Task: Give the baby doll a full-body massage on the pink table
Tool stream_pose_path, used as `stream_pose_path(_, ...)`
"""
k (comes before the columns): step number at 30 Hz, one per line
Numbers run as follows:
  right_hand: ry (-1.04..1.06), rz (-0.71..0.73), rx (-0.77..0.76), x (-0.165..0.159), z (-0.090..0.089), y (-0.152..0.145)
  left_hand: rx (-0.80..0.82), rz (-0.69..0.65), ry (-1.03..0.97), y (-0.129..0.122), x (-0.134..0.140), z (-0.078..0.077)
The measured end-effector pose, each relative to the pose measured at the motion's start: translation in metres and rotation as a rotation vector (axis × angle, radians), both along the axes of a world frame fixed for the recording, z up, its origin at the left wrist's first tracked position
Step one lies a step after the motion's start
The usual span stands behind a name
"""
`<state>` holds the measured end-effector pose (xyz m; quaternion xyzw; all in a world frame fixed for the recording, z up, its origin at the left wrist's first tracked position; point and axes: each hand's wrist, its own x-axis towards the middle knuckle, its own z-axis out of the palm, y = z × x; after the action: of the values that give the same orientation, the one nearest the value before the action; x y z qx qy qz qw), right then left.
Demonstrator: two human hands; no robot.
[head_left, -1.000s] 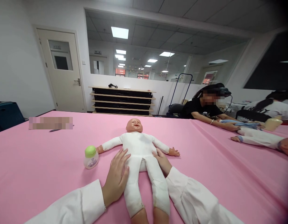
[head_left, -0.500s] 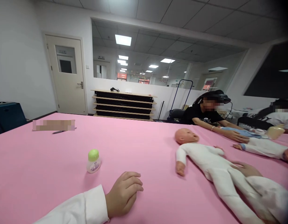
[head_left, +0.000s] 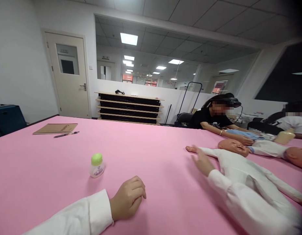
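A baby doll (head_left: 239, 164) in a white suit lies on the pink-covered table (head_left: 151, 156), its head towards the far side. One of its arms is stretched out to the left. My right hand (head_left: 203, 161), blurred by motion, is beside that arm near the doll's hand, fingers extended; contact cannot be made out. My left hand (head_left: 128, 197) rests on the cloth with its fingers loosely bent and nothing visible in it. Nearest to it stands a small clear jar (head_left: 97, 165) with a green lid.
At the far left lie a brown notebook (head_left: 55, 128) and a pen (head_left: 66, 134). Across the table a person (head_left: 216, 114) in black handles another doll (head_left: 270, 148). A pale yellow bottle (head_left: 284, 136) stands beyond that doll.
The doll has shifted right, and its near arm now points left instead of towards me. My right hand has moved from its hips to beside that arm. My left fingers have curled slightly.
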<state>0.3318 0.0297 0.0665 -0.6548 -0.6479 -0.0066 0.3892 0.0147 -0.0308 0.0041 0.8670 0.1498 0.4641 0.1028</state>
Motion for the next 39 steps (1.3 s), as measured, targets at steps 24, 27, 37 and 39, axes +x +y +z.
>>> stream_pose_path(24,-0.247,0.918,-0.37,-0.171,-0.056,-0.051,-0.165,0.033,0.021,0.0,0.0,-0.001)
stream_pose_path(27,-0.243,0.92,-0.367,-0.171,-0.054,-0.052,-0.189,0.034,0.023,0.001,0.0,-0.001)
stream_pose_path(37,-0.205,0.924,-0.361,-0.172,-0.052,-0.053,-0.176,0.037,0.045,0.001,0.001,0.001)
stream_pose_path(39,-0.207,0.922,-0.358,-0.172,-0.054,-0.052,-0.185,0.038,0.046,0.001,0.001,0.001)
